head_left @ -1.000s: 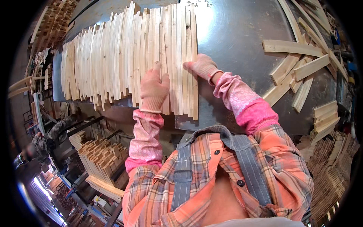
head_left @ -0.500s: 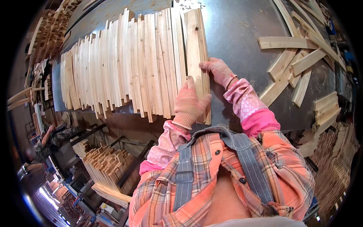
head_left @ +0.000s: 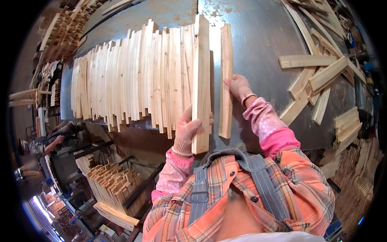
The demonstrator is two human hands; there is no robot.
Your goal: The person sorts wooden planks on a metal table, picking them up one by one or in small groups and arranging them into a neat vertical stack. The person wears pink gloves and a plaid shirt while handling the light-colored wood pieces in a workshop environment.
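Observation:
My left hand (head_left: 188,132), in a pale knit glove, grips a long wooden board (head_left: 200,86) near its near end, thumb across its face. That board is raised at the right end of a row of wooden strips (head_left: 133,76) on the metal table. My right hand (head_left: 240,87), gloved alike, pinches the right edge of a second, narrower wooden board (head_left: 226,97) near its middle. A gap of bare metal separates the two boards. Some of my left fingers are hidden behind the first board.
The dark metal table (head_left: 258,48) carries a loose pile of boards (head_left: 302,80) at its right. A stack of short pieces (head_left: 347,125) is at the near right. Below left, a rack holds stacked wood (head_left: 115,181). Another person (head_left: 50,143) is at the far left.
The boards at the row's right end have come apart. My left hand has moved toward me and raised one; my right hand holds the other slightly further right.

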